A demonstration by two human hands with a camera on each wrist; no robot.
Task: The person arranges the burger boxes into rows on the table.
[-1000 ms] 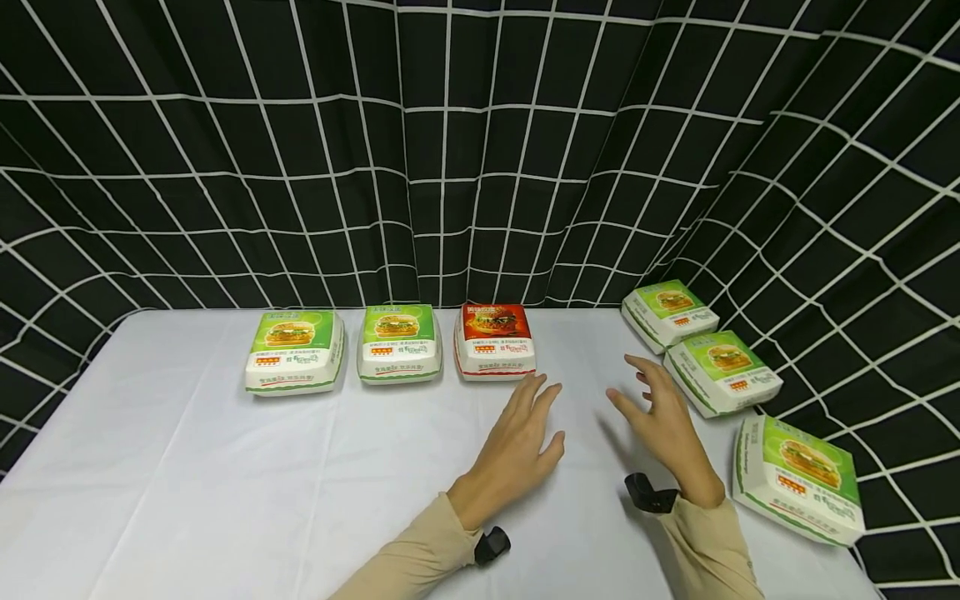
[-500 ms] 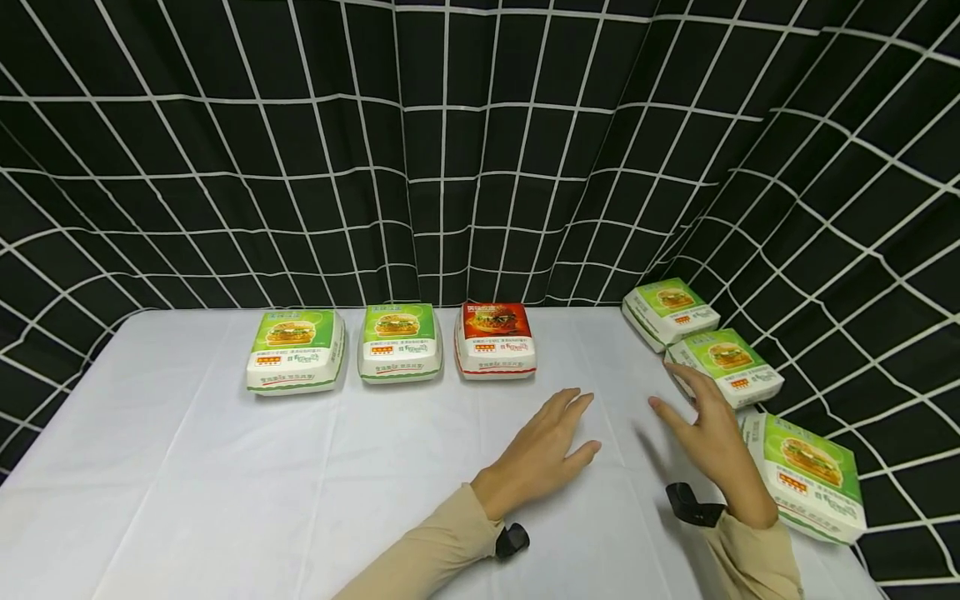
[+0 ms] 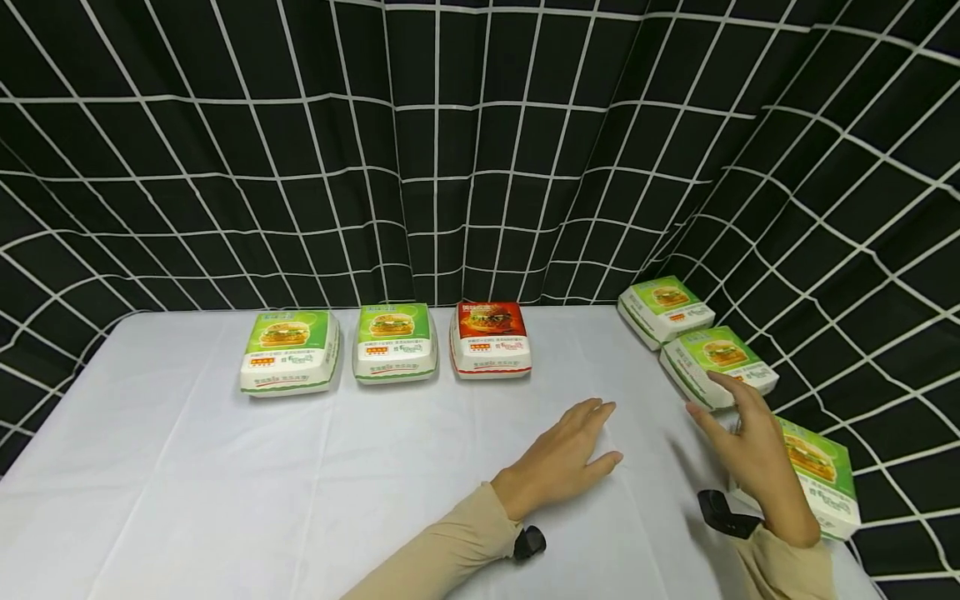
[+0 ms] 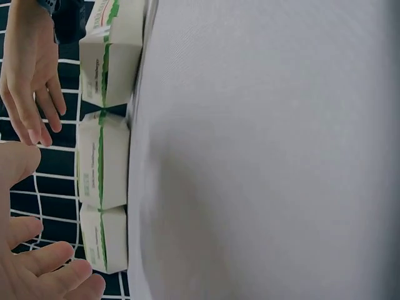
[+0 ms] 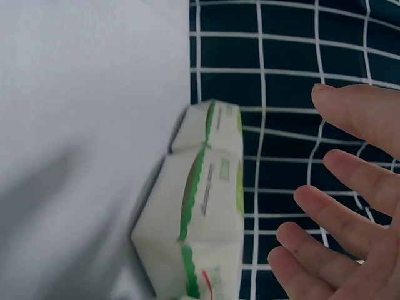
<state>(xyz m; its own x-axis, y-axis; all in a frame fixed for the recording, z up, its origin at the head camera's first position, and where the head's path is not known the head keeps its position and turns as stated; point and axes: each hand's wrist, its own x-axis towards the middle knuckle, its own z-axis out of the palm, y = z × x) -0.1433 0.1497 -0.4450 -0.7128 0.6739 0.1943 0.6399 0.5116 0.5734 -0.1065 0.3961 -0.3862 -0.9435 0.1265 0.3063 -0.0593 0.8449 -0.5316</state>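
Above the white table my left hand [image 3: 558, 462] hovers with fingers extended and thumb apart, holding nothing. My right hand [image 3: 761, 458] is held over the right side, fingers spread and slightly bent, also holding nothing. In the head view it partly covers the nearest green-and-white burger box [image 3: 821, 479]. Its fingertips overlap the edge of a middle burger box [image 3: 708, 367], behind which a far burger box [image 3: 666, 310] sits. In the right wrist view, the fingers [image 5: 331, 212] stand apart from the burger boxes [image 5: 212, 194] beside them.
Along the table's back edge stand two green burger boxes, a left one [image 3: 288, 354] and a middle one [image 3: 394, 343], plus a red burger box [image 3: 491, 340]. A black curtain with white grid lines [image 3: 435, 150] rises behind the table [image 3: 225, 500] and along its right side.
Both hands have moved right and slightly toward the near edge. The right hand now overlaps the nearest right-hand box in the head view. The boxes have stayed in place.
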